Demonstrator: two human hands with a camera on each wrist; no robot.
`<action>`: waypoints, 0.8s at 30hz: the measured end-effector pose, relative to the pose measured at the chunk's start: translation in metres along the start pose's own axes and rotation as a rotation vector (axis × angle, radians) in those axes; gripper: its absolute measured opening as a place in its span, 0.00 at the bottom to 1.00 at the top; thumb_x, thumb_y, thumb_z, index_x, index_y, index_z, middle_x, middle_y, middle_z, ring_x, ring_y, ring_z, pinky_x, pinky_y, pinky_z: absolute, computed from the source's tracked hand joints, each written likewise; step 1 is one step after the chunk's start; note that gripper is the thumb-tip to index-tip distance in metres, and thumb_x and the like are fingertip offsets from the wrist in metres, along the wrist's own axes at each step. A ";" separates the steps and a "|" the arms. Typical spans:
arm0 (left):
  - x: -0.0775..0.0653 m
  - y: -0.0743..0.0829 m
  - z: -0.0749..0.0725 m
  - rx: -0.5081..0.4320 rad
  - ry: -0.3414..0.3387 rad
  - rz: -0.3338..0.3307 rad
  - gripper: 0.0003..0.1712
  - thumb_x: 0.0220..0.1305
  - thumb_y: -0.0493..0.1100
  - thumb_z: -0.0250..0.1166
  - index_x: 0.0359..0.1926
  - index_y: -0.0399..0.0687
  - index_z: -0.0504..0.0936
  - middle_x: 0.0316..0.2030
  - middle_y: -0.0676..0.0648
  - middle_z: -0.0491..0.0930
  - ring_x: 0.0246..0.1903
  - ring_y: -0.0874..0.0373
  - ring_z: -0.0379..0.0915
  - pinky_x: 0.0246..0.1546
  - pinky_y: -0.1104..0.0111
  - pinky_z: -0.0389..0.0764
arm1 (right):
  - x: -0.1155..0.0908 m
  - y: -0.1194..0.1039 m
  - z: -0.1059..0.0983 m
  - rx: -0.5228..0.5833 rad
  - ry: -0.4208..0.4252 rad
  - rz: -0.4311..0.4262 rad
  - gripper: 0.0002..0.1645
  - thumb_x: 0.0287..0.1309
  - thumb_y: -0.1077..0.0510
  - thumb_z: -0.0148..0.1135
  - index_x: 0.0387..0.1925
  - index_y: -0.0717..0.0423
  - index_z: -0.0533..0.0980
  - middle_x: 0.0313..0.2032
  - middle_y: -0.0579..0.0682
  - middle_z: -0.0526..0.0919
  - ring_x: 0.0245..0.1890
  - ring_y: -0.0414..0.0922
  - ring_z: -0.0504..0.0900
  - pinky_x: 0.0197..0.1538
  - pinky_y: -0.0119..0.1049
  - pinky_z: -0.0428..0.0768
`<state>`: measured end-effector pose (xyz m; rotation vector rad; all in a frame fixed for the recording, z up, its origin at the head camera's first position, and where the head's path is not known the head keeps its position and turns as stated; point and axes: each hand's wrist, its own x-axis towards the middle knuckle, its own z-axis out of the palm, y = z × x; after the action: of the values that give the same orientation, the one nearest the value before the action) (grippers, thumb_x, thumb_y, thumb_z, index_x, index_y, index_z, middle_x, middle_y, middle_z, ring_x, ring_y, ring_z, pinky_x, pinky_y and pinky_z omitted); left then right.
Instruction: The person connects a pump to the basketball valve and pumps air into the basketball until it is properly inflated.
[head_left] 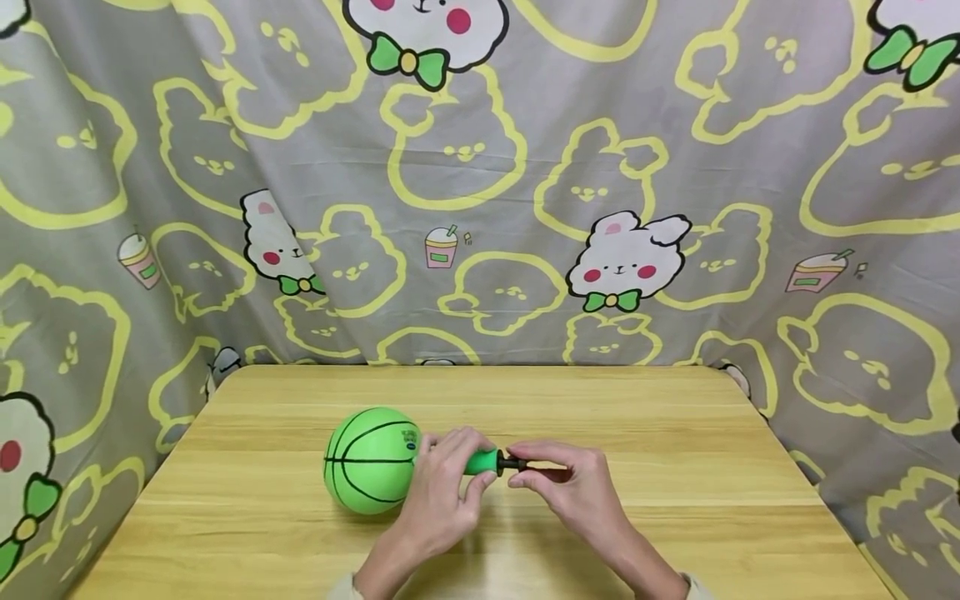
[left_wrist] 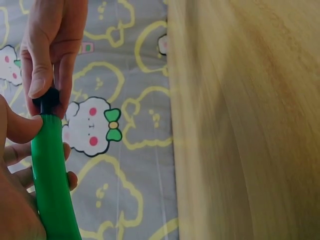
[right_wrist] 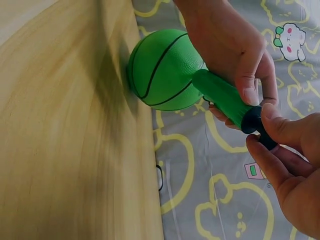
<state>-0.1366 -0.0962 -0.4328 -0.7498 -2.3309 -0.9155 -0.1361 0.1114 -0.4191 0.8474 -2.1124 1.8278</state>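
Note:
A green ball (head_left: 367, 471) with black basketball lines rests on the table, left of the hands. Beside it, my left hand (head_left: 447, 487) grips the green barrel of a hand pump (head_left: 482, 462), which lies level and points at the ball. At the barrel's right end, my right hand (head_left: 573, 483) pinches the black handle (head_left: 514, 463) between thumb and fingers. In the right wrist view the pump barrel (right_wrist: 222, 92) runs from near the ball (right_wrist: 162, 70) to the black end piece. Fingers hide where the pump's tip meets the ball.
The wooden table (head_left: 262, 550) has its far edge against a grey curtain (head_left: 510, 183) with yellow outlines and white rabbit figures. The curtain also hangs along the left and right sides.

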 end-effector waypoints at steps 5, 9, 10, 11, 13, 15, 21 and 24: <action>0.003 0.001 -0.002 -0.024 -0.071 -0.034 0.15 0.59 0.42 0.73 0.46 0.54 0.81 0.42 0.58 0.82 0.45 0.66 0.77 0.49 0.58 0.67 | 0.003 0.000 -0.006 -0.001 -0.021 0.059 0.16 0.54 0.69 0.74 0.46 0.67 0.85 0.45 0.61 0.88 0.46 0.51 0.88 0.41 0.40 0.85; 0.008 -0.002 -0.008 -0.028 -0.165 -0.060 0.15 0.64 0.46 0.73 0.50 0.56 0.81 0.47 0.57 0.80 0.50 0.63 0.76 0.53 0.56 0.70 | 0.004 0.003 -0.010 0.000 -0.033 0.161 0.16 0.55 0.67 0.75 0.47 0.63 0.86 0.45 0.59 0.88 0.47 0.48 0.88 0.42 0.39 0.85; 0.009 -0.003 -0.010 -0.020 -0.186 -0.065 0.16 0.64 0.47 0.72 0.51 0.56 0.81 0.48 0.57 0.80 0.52 0.62 0.76 0.54 0.55 0.71 | 0.004 0.005 -0.011 0.002 -0.037 0.176 0.16 0.55 0.66 0.75 0.47 0.62 0.86 0.45 0.58 0.88 0.47 0.47 0.88 0.43 0.39 0.85; 0.009 -0.004 -0.013 -0.004 -0.205 -0.071 0.17 0.65 0.48 0.72 0.53 0.56 0.81 0.50 0.57 0.79 0.54 0.60 0.75 0.57 0.53 0.71 | 0.005 0.006 -0.011 0.001 -0.039 0.186 0.16 0.55 0.66 0.75 0.47 0.62 0.86 0.45 0.57 0.88 0.47 0.47 0.88 0.43 0.39 0.85; 0.011 -0.008 -0.021 0.020 -0.227 -0.079 0.19 0.65 0.49 0.72 0.55 0.55 0.81 0.53 0.55 0.78 0.56 0.57 0.74 0.59 0.50 0.70 | 0.006 0.009 -0.012 0.000 -0.036 0.184 0.16 0.54 0.65 0.76 0.46 0.61 0.86 0.45 0.56 0.89 0.46 0.47 0.88 0.42 0.40 0.85; 0.012 -0.012 -0.030 0.059 -0.223 -0.088 0.21 0.64 0.50 0.72 0.57 0.54 0.82 0.55 0.53 0.78 0.59 0.54 0.72 0.62 0.48 0.69 | 0.007 0.011 -0.015 -0.006 -0.028 0.182 0.16 0.54 0.66 0.76 0.46 0.62 0.86 0.44 0.55 0.89 0.46 0.47 0.89 0.42 0.40 0.85; 0.010 -0.038 -0.065 0.202 -0.180 -0.150 0.23 0.60 0.54 0.74 0.55 0.57 0.83 0.62 0.46 0.74 0.64 0.46 0.67 0.65 0.42 0.62 | 0.007 0.017 -0.024 -0.051 0.011 0.201 0.16 0.52 0.67 0.77 0.44 0.60 0.87 0.42 0.53 0.90 0.44 0.45 0.89 0.41 0.39 0.85; 0.006 -0.053 -0.078 0.238 -0.221 -0.219 0.29 0.58 0.57 0.74 0.59 0.60 0.81 0.67 0.42 0.69 0.67 0.41 0.63 0.60 0.36 0.62 | 0.006 0.020 -0.027 -0.062 0.008 0.222 0.15 0.53 0.66 0.76 0.45 0.60 0.87 0.43 0.53 0.90 0.45 0.44 0.89 0.43 0.39 0.85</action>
<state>-0.1548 -0.1838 -0.4028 -0.5269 -2.6992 -0.6519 -0.1575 0.1366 -0.4269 0.6118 -2.3258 1.8518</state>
